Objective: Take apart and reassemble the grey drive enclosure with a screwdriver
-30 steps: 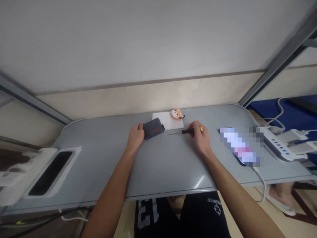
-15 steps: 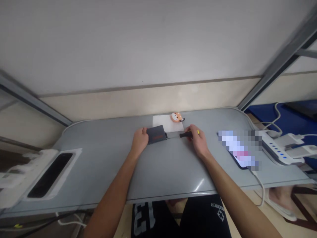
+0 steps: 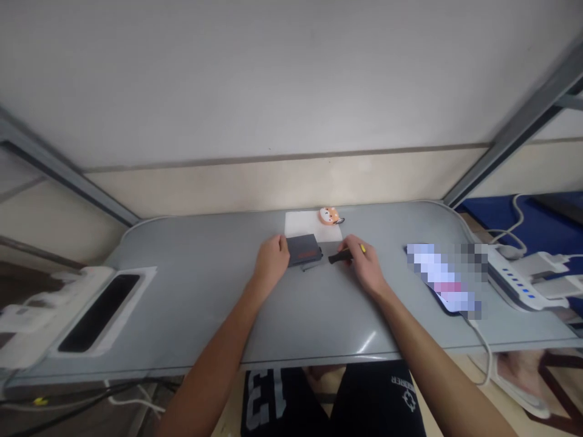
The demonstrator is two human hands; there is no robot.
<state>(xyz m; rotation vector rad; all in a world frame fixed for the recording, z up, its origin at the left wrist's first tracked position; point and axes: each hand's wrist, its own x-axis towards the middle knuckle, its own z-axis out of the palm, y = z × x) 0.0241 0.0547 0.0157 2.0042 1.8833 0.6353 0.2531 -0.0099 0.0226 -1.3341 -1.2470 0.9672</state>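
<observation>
My left hand (image 3: pixel 272 258) grips the left end of a flat dark grey case (image 3: pixel 303 250) with reddish lettering, held at the desk surface. A small black part sticks out at the case's right end. In my right hand (image 3: pixel 364 261) is what looks like a screwdriver (image 3: pixel 340 255), with a black handle and a yellow end. Its black tip points left at the case, a short gap apart; any thin shaft is too faint to make out. A thin grey strip (image 3: pixel 312 267) shows along the case's lower edge. Behind the case lies a white paper (image 3: pixel 300 223).
An orange fox-face trinket (image 3: pixel 328 215) sits on the paper's far right corner. At right are a lit phone (image 3: pixel 441 279) on a cable and a white power strip (image 3: pixel 512 276). A dark phone (image 3: pixel 99 312) lies at left beside another white power strip (image 3: pixel 54 321). The grey desk (image 3: pixel 200 291) meets the wall.
The case and my left hand have shifted slightly right in view, closer to my right hand. The screwdriver's tip is now tilted a little lower. The whole view has also moved slightly.
</observation>
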